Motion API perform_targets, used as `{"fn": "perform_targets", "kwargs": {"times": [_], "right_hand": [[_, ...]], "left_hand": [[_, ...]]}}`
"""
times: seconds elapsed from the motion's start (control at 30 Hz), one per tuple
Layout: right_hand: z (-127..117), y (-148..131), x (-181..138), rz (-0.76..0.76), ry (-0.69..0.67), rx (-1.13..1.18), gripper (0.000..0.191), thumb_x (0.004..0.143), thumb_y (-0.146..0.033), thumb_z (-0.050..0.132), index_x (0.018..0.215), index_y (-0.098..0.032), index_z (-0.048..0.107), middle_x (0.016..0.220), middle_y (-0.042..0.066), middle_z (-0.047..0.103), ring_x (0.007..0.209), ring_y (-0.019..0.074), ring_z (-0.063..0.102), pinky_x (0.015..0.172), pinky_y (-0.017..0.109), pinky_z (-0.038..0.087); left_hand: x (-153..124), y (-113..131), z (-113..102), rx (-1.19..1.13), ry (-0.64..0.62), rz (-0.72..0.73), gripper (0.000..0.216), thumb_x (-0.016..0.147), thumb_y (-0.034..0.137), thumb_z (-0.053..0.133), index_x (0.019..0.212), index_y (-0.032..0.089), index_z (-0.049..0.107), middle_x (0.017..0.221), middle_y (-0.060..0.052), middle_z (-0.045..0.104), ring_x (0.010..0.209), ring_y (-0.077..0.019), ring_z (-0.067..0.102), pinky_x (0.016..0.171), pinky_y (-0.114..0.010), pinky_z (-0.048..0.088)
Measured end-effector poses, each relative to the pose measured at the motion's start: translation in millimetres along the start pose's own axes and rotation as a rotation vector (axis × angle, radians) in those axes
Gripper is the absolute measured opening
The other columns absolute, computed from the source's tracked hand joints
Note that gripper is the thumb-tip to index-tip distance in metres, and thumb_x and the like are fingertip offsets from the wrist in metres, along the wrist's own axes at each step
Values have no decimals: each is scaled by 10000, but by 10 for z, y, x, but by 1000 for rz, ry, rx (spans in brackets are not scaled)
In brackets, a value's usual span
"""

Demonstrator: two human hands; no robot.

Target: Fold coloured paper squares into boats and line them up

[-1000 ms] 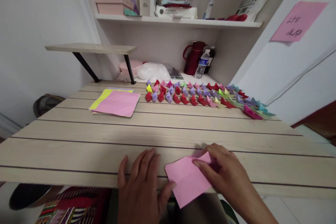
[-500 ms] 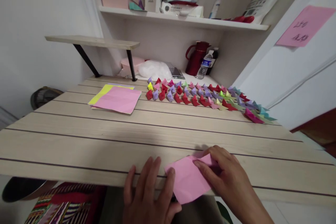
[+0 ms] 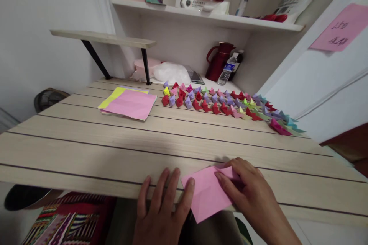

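A creased sheet of pink paper [image 3: 208, 191] lies at the table's front edge, one corner jutting over it. My right hand [image 3: 247, 187] pinches the sheet's right side between thumb and fingers, and the paper bends up a little there. My left hand [image 3: 163, 203] rests at the edge with its fingers spread, the index fingertip touching the sheet's left corner. Further back on the left is a stack of coloured paper [image 3: 130, 103], pink on top with yellow showing beneath. Rows of small folded paper boats [image 3: 215, 108] in red, purple, pink, yellow and green stand along the back right.
A small raised wooden shelf [image 3: 103, 38] on black legs stands at the back left. Behind the boats are a dark red jug [image 3: 220, 61], a water bottle [image 3: 228, 69] and a white plastic bag [image 3: 171, 73]. A patterned cloth [image 3: 69, 218] hangs below the front edge.
The view has shifted slightly. My left thumb has moved out of sight below the index finger, which still touches the paper. My right hand keeps its pinch on the pink sheet.
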State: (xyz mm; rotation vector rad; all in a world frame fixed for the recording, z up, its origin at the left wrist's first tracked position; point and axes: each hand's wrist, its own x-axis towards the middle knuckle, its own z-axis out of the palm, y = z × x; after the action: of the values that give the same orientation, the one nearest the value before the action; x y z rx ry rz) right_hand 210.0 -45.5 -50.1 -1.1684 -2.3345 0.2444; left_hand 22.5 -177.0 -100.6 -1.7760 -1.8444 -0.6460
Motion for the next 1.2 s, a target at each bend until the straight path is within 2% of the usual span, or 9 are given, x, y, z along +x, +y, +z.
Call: {"fn": "perform_targets", "kwargs": {"times": [0.3,0.77,0.87,1.03,1.2], "right_hand": [[1,-13,5,-25,-4,-10,108,902,-332,525,878,-233,558,744,26,588,726,239,569,655,345,386],[-7,-16,10,-34,-24,-27,80,887,-275,523,821,-231,538,731,26,564,715,240,546,649,347,358],[-6,-21,6,-42,-11,-32,80,888,-274,521,823,-230,538,727,25,565,711,238,548,643,342,358],[-5,-18,-6,-62,1,-47,63,882,-268,522,833,-228,532,736,23,568,712,238,549,641,337,360],[-5,2,-8,-69,-11,-56,62,873,-259,525,821,-226,525,726,19,557,701,234,538,635,333,354]], "left_hand": [[0,18,-2,-3,-13,-21,595,871,96,432,1373,407,505,1403,4,583,1286,-235,511,1198,-520,129],[4,44,-14,58,-54,-17,592,889,117,439,1407,405,459,1425,-24,559,1306,-264,474,1173,-574,155],[5,51,2,55,-53,-11,512,931,197,432,1400,399,472,1425,-36,557,1310,-270,467,1172,-579,153],[19,73,31,10,6,-60,420,951,457,420,1357,413,520,1383,-26,594,1299,-248,471,1195,-543,125],[38,91,25,-1,22,-76,400,955,442,415,1331,407,549,1355,-13,621,1292,-229,468,1204,-516,109]]}}
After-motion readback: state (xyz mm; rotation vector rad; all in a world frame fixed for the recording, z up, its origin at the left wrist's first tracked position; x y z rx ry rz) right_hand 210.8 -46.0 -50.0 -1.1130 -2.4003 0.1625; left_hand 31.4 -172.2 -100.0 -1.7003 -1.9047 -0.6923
